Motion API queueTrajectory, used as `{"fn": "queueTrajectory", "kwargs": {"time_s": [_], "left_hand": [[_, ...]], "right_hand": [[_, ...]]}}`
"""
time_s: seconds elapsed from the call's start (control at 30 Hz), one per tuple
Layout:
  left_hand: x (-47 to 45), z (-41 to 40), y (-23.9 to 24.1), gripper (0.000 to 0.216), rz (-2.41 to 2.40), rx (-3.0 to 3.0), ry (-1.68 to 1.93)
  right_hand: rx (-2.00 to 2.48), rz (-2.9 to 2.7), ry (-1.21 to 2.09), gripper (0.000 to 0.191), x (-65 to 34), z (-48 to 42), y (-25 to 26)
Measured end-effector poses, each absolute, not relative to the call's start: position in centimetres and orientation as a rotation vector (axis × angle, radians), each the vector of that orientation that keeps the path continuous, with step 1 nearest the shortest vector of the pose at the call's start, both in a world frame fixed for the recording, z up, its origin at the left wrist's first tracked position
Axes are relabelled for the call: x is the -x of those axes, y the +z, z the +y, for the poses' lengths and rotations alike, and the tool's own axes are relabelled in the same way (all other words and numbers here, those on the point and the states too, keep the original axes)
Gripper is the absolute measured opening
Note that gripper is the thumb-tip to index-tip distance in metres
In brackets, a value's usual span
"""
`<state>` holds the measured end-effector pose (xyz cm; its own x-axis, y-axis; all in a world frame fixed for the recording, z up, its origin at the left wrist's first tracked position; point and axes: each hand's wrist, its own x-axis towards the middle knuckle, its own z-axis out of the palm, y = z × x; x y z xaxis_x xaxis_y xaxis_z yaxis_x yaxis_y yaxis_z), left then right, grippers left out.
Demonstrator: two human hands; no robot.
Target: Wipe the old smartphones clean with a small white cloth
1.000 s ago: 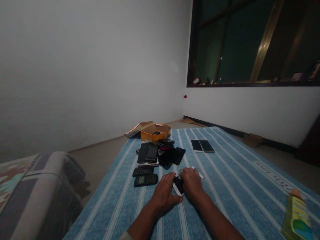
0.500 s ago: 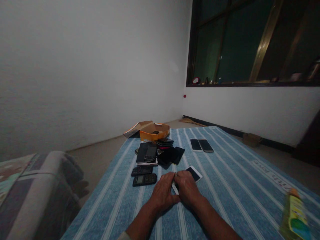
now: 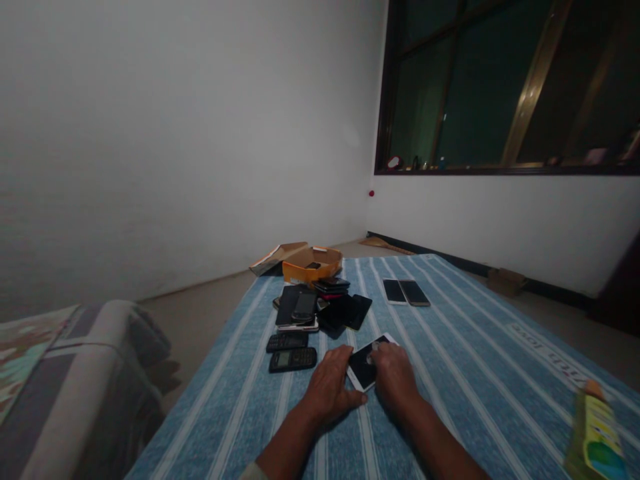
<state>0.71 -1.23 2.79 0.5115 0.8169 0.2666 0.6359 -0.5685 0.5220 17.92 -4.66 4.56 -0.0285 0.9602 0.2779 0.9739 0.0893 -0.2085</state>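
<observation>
Blue striped cloth (image 3: 450,373) carried everything in view. One white-framed phone (image 3: 361,370) lay flat and screen up near the middle of the cloth, between both hands. The left hand (image 3: 330,390) rested palm down, fingers loosely together, touching the phone's left edge without closing on it. The right hand (image 3: 395,377) covered the near right corner, fingers extended onto the screen, also not gripping. Two keypad phones (image 3: 290,351) lay just beside the left hand. A pile of phones (image 3: 320,303) sat beyond them, toward the far left corner, where an orange box (image 3: 313,263) stood. Two more phones (image 3: 406,292) lay side by side near the far edge. A bottle (image 3: 595,433) lay at the near right edge. Risk assessment: the phone was pressed rather than held, so uneven pressure could skid it across the cloth. A sideways sweep of the left hand could knock the keypad phones. The dim light made the phone's edges hard to judge.
</observation>
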Motion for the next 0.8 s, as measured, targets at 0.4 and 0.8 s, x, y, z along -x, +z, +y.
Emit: {"fn": "queueTrajectory", "kwargs": {"time_s": [0.4,0.8], "left_hand": [[-0.8,-1.5,3.0,0.088,1.231,-2.375,0.661],[-0.7,-1.0,2.1,0.069,1.132,-2.454,0.809]], "right_hand": [[1.984,-1.92,-0.118,0.037,-21.3,-6.1,3.8],[1.729,-2.129,-0.034,0.025,-16.2,-7.6,3.0]]}}
